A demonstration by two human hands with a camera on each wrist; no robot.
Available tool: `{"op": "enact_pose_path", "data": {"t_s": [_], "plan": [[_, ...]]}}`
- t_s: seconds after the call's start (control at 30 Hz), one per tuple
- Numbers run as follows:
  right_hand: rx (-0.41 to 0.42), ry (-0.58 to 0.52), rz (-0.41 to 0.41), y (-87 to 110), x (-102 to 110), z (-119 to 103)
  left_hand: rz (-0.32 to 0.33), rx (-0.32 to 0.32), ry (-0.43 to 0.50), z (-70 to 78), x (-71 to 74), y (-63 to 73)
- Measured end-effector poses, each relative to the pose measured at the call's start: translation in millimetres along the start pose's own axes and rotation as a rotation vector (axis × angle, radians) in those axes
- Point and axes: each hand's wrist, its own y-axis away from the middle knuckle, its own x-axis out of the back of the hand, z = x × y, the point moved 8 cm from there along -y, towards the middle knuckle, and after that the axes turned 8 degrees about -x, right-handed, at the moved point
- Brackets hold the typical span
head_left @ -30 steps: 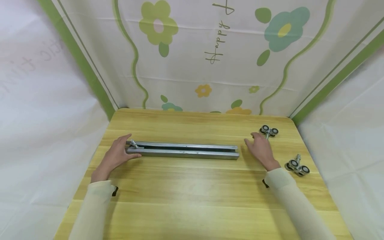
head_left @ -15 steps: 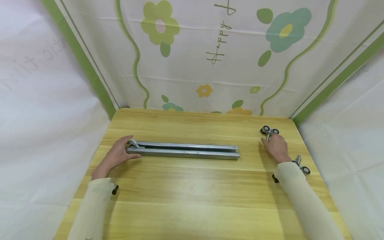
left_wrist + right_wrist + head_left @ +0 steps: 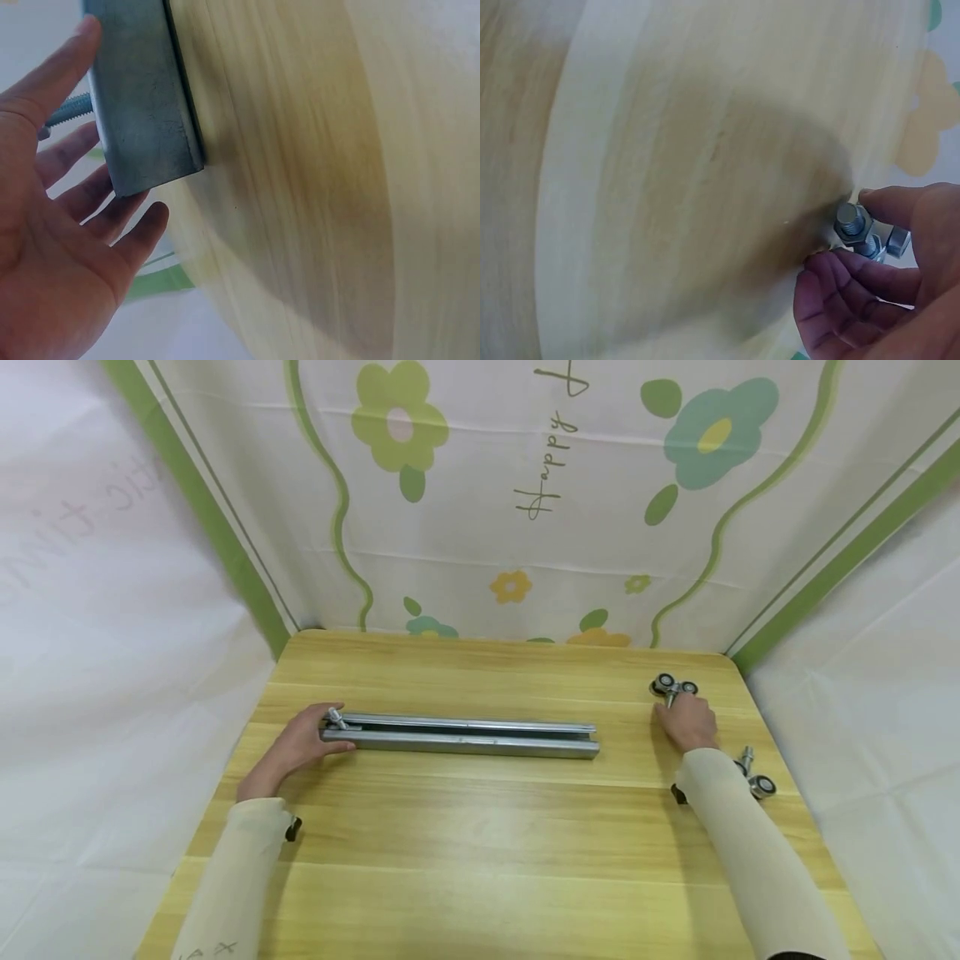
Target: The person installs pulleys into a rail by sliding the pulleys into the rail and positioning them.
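A metal C-shaped track (image 3: 465, 746) lies across the table with its slot facing up. My left hand (image 3: 298, 742) grips its left end, thumb along the near side and fingers on the far side. A threaded bolt (image 3: 336, 718) sticks up from the slot there; in the left wrist view that bolt (image 3: 71, 109) shows between thumb and fingers. At the back right, my right hand (image 3: 688, 721) pinches the bolt of a roller trolley (image 3: 664, 682) between thumb and fingers. The right wrist view shows this bolt (image 3: 849, 217) with its nut; most of the wheels are hidden.
A second roller trolley (image 3: 762, 787) rests near the table's right edge, partly hidden by the right sleeve (image 3: 738, 827). The wooden table (image 3: 465, 860) is enclosed by white cloth (image 3: 465, 527) with flowers at the back and plain-looking sides.
My right hand has moved right to the back trolley and taken hold of its bolt. The left hand has shifted slightly right at the track's end. Track and trolleys look unmoved.
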Motion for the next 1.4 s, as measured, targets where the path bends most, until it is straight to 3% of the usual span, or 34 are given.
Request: {"op": "enact_pose_path", "data": {"t_s": [0.47,0.7,0.87,1.23,1.4], "plan": [[-0.025,0.061,0.034,-3.5,7,2,0.049,-0.007,-0.006,1.1,0.9,-8.1],[0.037,0.06,0.003,1.5,10,5,0.052,-0.004,-0.014,0.3,-0.3,-11.5],[0.102,0.059,0.035,5.5,18,2,0.062,-0.001,-0.016,-0.5,-1.3,-12.4],[0.245,0.115,0.131,8.9,48,-21,0.068,0.031,-0.007,-4.1,0.0,-7.3],[0.263,0.148,0.104,7.5,57,-31,0.062,0.044,-0.005,-6.7,-1.3,-7.1]]}}
